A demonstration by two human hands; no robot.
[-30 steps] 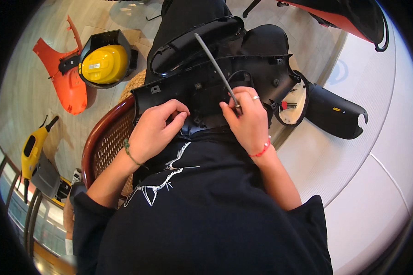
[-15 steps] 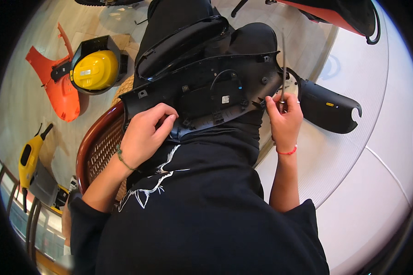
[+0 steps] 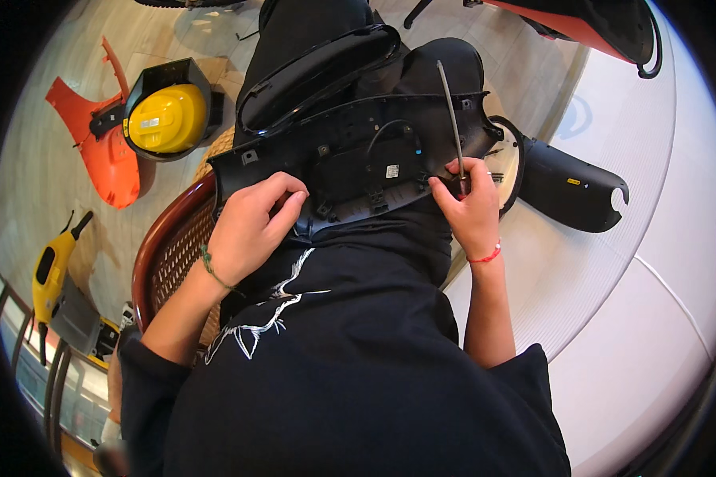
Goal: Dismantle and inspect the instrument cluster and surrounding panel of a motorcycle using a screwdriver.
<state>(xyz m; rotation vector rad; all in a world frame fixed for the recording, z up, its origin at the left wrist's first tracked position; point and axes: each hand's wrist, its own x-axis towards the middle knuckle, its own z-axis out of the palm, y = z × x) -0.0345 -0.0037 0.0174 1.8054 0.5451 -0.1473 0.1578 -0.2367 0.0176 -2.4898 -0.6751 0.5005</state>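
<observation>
A wide black plastic panel (image 3: 282, 163) lies across my lap, its ribbed inside with screw posts facing up. A thin cable loops over a black box (image 3: 354, 173) set in its middle. My right hand (image 3: 473, 208) is closed round the handle of a screwdriver (image 3: 452, 111), whose long shaft points up and away over the panel's right end. Over the panel's near left edge lies my left hand (image 3: 254, 222), fingers curled with thumb and forefinger close together. Whatever it may hold is hidden. A long glossy black trim piece (image 3: 318, 79) rests beyond the panel.
To the right, a pale round dish (image 3: 511, 176) with small dark pieces and a curved black cover (image 3: 569, 187) lie on a white surface (image 3: 597, 262). Left on the floor are orange plastic parts (image 3: 107, 163), a yellow helmet-like part (image 3: 167, 119) and a yellow-grey piece (image 3: 52, 278). A wicker chair (image 3: 175, 262) borders my left.
My right hand has moved left over the panel's right end, and the screwdriver's shaft now leans left. More of the round dish shows. My left hand has stayed nearly still.
</observation>
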